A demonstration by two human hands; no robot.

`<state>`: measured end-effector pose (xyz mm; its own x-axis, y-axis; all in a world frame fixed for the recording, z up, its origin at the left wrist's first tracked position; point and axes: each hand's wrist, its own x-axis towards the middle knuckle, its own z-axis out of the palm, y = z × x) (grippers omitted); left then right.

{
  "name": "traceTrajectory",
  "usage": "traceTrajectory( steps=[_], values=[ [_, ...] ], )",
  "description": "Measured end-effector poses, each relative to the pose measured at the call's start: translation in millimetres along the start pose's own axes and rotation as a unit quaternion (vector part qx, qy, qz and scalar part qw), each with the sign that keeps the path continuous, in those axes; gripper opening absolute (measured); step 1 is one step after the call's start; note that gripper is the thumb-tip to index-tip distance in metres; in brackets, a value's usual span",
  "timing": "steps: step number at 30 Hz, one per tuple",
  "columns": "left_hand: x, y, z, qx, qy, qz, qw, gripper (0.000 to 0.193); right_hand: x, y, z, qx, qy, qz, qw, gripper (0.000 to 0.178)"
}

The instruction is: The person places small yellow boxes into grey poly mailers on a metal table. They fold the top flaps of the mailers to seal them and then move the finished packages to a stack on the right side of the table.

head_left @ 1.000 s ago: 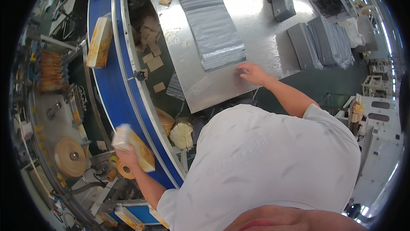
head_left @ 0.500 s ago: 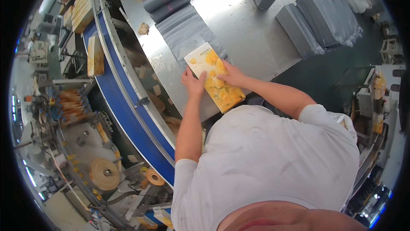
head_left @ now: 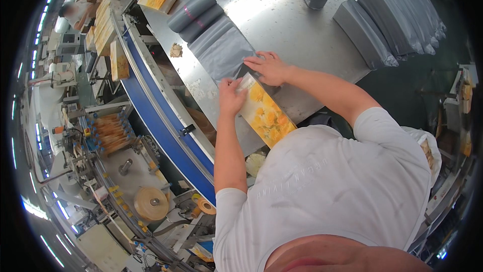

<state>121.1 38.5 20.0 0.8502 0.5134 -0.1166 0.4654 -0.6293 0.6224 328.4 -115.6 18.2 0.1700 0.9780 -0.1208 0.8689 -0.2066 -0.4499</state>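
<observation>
At the near edge of a metal table (head_left: 289, 30), a flower-printed rectangular pack (head_left: 268, 113) is touched at its far end by the left hand (head_left: 232, 97), and a grey plastic bag (head_left: 225, 54) just beyond by the right hand (head_left: 271, 69); whether either grip is closed cannot be told. The bag is probably best kept spread, the pack square to it, so no corner is snagged.

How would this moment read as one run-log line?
left hand: at far end of flowered pack | right hand: at near edge of grey bags | grey bundles: right side of metal table
</observation>
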Motion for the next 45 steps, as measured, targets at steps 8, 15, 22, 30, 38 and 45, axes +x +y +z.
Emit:
traceTrajectory(
  steps=[8,15,22,30,38,45],
  values=[
    [-17,-7,46,-0.202,0.14,-0.179,0.953,0.073,-29,-2,13,0.131,0.058,-0.127,0.982,0.06],
    [-70,-48,59,-0.198,0.139,0.055,0.969,0.056,9,9,41,0.041,0.012,0.053,0.998,0.023],
    [-39,-47,47,-0.078,0.165,-0.099,0.978,0.033,-9,-12,44,0.09,0.011,0.173,0.981,0.021],
    [-102,-31,48,0.098,-0.245,-0.024,0.964,0.03,-117,-40,42,-0.002,-0.232,0.125,0.965,0.025],
    [-156,-29,50,-0.168,-0.038,-0.167,0.971,0.022,-139,-22,71,0.135,-0.014,0.172,0.976,0.019],
    [-168,-43,82,-0.277,0.011,-0.248,0.928,0.014,-93,-106,63,0.051,0.043,-0.09,0.994,0.034]
  ],
)
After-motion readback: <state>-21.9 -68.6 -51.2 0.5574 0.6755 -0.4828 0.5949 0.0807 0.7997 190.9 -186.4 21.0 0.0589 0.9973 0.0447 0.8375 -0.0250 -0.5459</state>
